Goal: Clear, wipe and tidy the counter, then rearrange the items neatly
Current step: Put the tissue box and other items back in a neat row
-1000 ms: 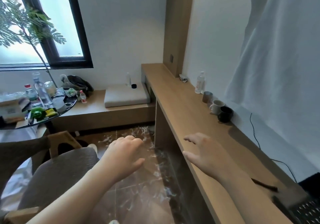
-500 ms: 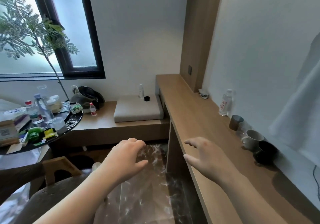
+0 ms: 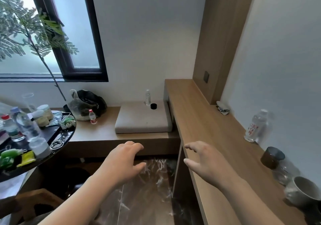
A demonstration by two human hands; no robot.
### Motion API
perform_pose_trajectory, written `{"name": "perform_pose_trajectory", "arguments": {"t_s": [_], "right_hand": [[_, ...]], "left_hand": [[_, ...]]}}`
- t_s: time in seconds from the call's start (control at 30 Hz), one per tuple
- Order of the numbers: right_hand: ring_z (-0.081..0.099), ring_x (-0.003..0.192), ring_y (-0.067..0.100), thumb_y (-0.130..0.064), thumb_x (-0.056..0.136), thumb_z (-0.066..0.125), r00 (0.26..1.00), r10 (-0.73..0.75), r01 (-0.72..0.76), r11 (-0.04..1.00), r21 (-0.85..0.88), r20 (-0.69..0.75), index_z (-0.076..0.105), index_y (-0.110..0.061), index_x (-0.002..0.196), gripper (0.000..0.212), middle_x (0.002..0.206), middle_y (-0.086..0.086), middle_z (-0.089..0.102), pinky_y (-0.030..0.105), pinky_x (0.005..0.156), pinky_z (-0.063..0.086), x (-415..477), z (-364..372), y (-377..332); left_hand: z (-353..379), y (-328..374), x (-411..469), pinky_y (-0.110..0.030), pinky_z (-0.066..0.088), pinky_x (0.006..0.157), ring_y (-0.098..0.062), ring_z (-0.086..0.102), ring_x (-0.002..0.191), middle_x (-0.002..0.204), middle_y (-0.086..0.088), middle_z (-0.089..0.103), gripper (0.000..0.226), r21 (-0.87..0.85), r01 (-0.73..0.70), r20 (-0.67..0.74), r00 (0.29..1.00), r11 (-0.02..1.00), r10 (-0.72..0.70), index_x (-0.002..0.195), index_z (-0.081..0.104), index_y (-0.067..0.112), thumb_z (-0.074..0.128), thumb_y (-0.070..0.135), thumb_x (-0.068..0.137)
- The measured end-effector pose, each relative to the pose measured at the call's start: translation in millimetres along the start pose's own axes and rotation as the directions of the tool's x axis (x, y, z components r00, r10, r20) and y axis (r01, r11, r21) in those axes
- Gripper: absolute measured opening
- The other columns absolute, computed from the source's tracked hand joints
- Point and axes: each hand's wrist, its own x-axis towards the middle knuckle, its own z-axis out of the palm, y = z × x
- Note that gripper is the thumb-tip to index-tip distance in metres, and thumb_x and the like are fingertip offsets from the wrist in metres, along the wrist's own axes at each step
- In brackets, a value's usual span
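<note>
A long wooden counter (image 3: 206,120) runs along the right wall. On it, by the wall, stand a clear water bottle (image 3: 255,127), a dark brown cup (image 3: 271,157), a clear glass (image 3: 285,171) and a grey mug (image 3: 303,192); a small crumpled wrapper (image 3: 222,107) lies farther back. My right hand (image 3: 202,161) hovers over the counter's front edge, fingers spread, holding nothing. My left hand (image 3: 121,162) hangs over the floor left of the counter, fingers loosely curled and empty.
A lower wooden bench (image 3: 97,132) holds a grey cushion (image 3: 142,120) with a small bottle and black cap, a dark plastic bag (image 3: 86,103) and a red-capped bottle (image 3: 93,116). A cluttered round black table (image 3: 57,137) stands at left, with a chair below.
The view has swung up and leftwards along the counter, so the cups now sit at the lower right. Both hands keep their spread pose and hold nothing.
</note>
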Motion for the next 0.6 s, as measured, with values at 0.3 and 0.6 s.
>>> {"name": "perform_pose_trajectory", "arguments": {"t_s": [0.3, 0.6], "right_hand": [[0.049, 0.122, 0.005, -0.039, 0.093, 0.058, 0.997, 0.056, -0.054, 0.998, -0.04, 0.049, 0.048, -0.028, 0.139, 0.049, 0.133, -0.011, 0.052, 0.02, 0.099, 0.041, 192.0, 14.0, -1.2], [0.048, 0.124, 0.005, -0.037, 0.092, 0.058, 0.995, 0.078, -0.078, 0.997, -0.013, 0.056, 0.049, -0.026, 0.14, 0.05, 0.135, -0.01, 0.052, 0.019, 0.099, 0.039, 355.3, 34.7, 2.1]], "left_hand": [[-18.6, -95.3, 171.3, -0.023, 0.042, 0.101, -0.008, 0.048, 0.121, 0.132, 0.012, 0.05, 0.054, -0.073, 0.009, 0.009, 1.0, 0.997, -0.008, 0.138, 0.045, 0.03, 0.058, 0.049, 0.09], [-27.6, -161.0, 324.4, -0.024, 0.041, 0.1, -0.011, 0.049, 0.122, 0.133, 0.01, 0.05, 0.053, -0.035, -0.007, 0.045, 0.999, 0.999, 0.009, 0.139, 0.045, 0.03, 0.057, 0.048, 0.09]]}}
